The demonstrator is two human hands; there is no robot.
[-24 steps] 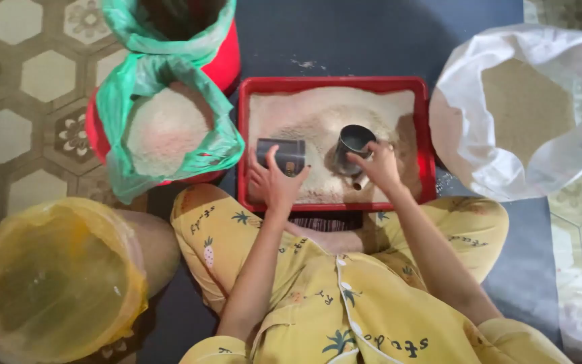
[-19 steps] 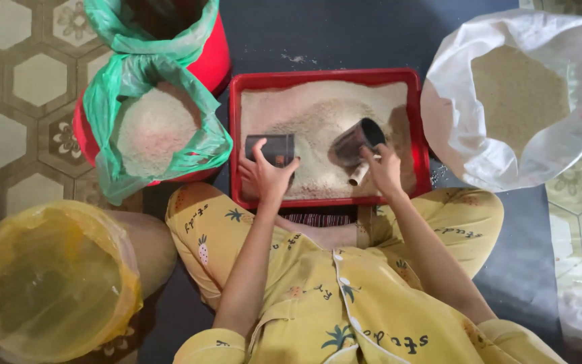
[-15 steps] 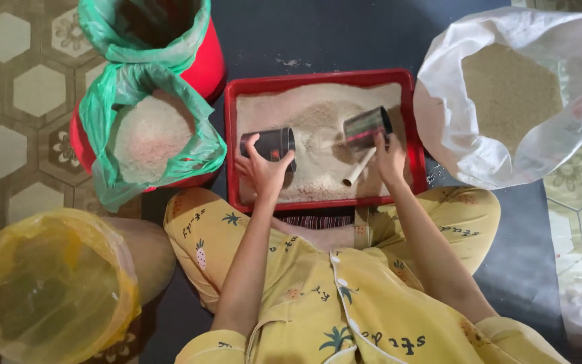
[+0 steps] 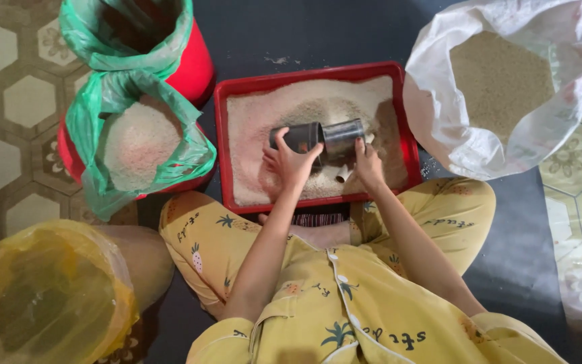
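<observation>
A red tray (image 4: 238, 87) full of pale rice lies on the dark mat in front of my crossed legs. My left hand (image 4: 291, 162) holds a dark cup (image 4: 299, 137) on its side over the rice. My right hand (image 4: 368, 164) holds a second dark shiny cup (image 4: 342, 139), also on its side. The two cups meet mouth to mouth above the middle of the tray. A small pale tube (image 4: 342, 175) lies in the rice just below them.
A white sack (image 4: 479, 145) of brownish grain stands open at the right. Two red buckets lined with green bags (image 4: 136, 145) sit at the left, the nearer one holding white rice. A yellow-lined bucket (image 4: 52, 296) stands at the lower left.
Both cups have been tipped onto their sides and brought together over the tray's middle. The view has shifted a little, so the tray sits lower and more central.
</observation>
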